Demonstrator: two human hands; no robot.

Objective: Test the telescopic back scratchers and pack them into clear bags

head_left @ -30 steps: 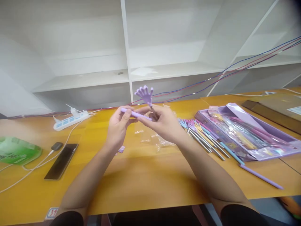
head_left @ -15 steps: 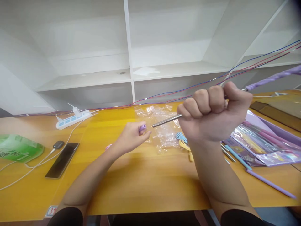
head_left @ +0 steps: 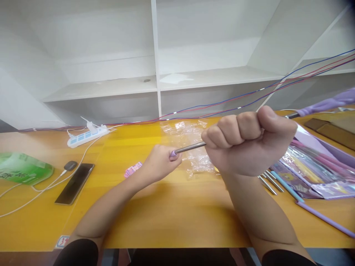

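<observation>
My right hand (head_left: 246, 144) is closed in a fist around a thin metal rod (head_left: 191, 147), raised above the table. Beyond the thumb, a twisted purple sleeve (head_left: 327, 102) covers the rod's far part and runs out of view. My left hand (head_left: 159, 162) pinches a small purple tube (head_left: 173, 153), most of it hidden inside the fingers. The rod's tip meets the tube's open end; how deep it sits cannot be seen. Below and behind the hands lies crinkled clear plastic wrapping (head_left: 198, 166).
A power strip (head_left: 87, 136), phone (head_left: 74, 184) and green packet (head_left: 24, 169) are at left. A pink patterned piece (head_left: 133, 170) lies by my left wrist. At right are metal rods (head_left: 267, 183), a blue tube (head_left: 287, 186), a purple tube (head_left: 324, 218) and packaged items (head_left: 313, 170).
The rod's tip and the purple tube have come together; a gap separated them before. My right hand has moved slightly left and down. The blue and yellow pieces behind it are now mostly hidden.
</observation>
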